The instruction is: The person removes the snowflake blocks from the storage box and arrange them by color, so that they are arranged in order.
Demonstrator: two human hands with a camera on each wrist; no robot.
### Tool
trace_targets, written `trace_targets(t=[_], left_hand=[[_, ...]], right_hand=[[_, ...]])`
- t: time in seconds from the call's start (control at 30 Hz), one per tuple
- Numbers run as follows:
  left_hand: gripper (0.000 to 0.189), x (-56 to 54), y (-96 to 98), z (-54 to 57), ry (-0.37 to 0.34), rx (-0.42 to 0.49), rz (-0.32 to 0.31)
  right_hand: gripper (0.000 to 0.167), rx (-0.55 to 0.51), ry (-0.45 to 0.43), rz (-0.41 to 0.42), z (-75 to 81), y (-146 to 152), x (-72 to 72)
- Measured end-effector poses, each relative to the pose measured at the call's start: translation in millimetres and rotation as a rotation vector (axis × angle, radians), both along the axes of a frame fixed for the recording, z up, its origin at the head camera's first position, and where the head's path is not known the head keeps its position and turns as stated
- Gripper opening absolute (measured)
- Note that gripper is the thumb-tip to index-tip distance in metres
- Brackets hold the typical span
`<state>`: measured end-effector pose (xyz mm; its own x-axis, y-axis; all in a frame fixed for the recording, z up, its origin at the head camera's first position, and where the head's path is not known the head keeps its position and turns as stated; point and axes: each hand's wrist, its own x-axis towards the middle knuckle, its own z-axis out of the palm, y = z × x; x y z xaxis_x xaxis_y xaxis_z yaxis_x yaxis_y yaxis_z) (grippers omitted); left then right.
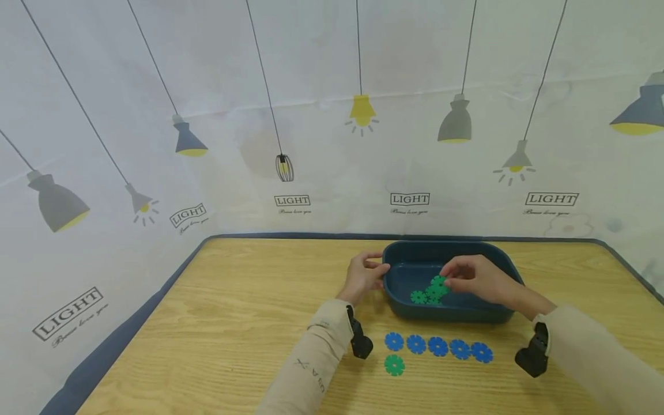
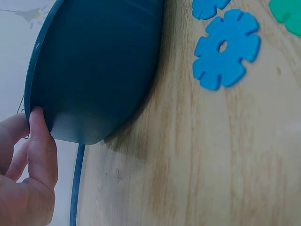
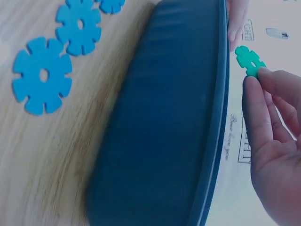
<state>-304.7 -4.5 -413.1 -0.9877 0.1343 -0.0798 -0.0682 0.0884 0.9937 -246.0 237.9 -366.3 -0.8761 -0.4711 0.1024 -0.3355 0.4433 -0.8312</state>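
A dark blue tub (image 1: 446,314) stands at the back of the table with several green snowflake discs (image 1: 419,297) inside. My left hand (image 1: 361,275) grips the tub's left rim; in the left wrist view the thumb and fingers pinch the wall (image 2: 94,70) from both sides. Over the tub, my right hand (image 1: 479,279) pinches a green snowflake disc (image 3: 249,60) between thumb and finger, above the rim in the right wrist view. In front of the tub lies a row of blue snowflake discs (image 1: 438,346), with one green disc (image 1: 394,365) below its left end.
The wooden table (image 1: 233,323) reaches back to a white backdrop (image 1: 321,138) printed with lamps. Black wrist cameras, left (image 1: 361,344) and right (image 1: 532,357), sit on the sleeves at either side of the blue row.
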Motion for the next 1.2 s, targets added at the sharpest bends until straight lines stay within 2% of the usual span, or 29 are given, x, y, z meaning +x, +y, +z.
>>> trace_targets(t=[0.23, 0.77, 0.93, 1.2], left_hand=[[0.032, -0.1, 0.0, 0.1, 0.008, 0.000, -0.004], [0.033, 0.3, 0.5, 0.1, 0.007, 0.005, 0.006], [0.032, -0.1, 0.9, -0.6, 0.007, 0.001, 0.013], [0.032, 2.5, 1.5, 0.8, 0.001, -0.004, 0.020]], right_hand=[[0.020, -0.030, 0.050, 0.078, -4.0, -8, 14.9], [0.014, -0.098, -0.044, 0.275, -26.6, -38, 50.9], [0.014, -0.099, -0.056, 0.276, -35.6, -40, 54.9], [0.012, -0.074, -0.062, 0.258, -59.2, -42, 58.6]])
